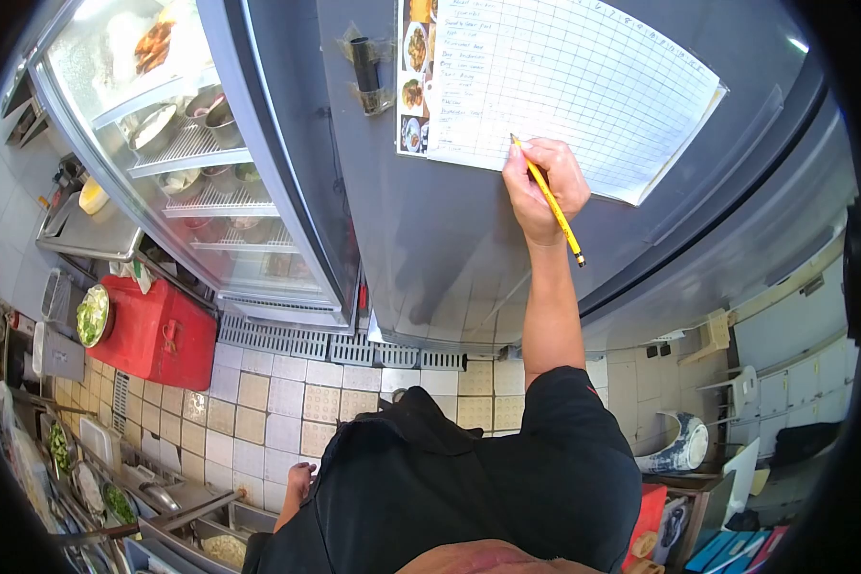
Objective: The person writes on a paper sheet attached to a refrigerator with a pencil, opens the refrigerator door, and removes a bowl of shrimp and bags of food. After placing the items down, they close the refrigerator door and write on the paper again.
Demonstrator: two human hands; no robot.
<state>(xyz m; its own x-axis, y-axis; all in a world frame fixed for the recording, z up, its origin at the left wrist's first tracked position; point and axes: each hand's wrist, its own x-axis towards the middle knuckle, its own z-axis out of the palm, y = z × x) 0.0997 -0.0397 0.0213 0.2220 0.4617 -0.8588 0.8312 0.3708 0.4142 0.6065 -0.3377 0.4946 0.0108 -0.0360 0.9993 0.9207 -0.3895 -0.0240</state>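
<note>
A yellow pencil (551, 203) is held in my right hand (545, 188), its tip touching or very near the lower left part of a gridded paper sheet (584, 96). The sheet has handwritten rows and is fixed to a grey metal door (430, 249). Small food pictures (412, 93) run down its left edge. My left hand (301, 478) hangs low beside my body, its fingers curled; whether it holds anything is hidden.
Left of the door stands a glass-front fridge (306, 191) with bowls on racks. A red box (177, 335) with a bowl of greens (94, 316) is on the tiled floor (249, 392). Food trays (225, 547) are at lower left, a stool (684, 442) at right.
</note>
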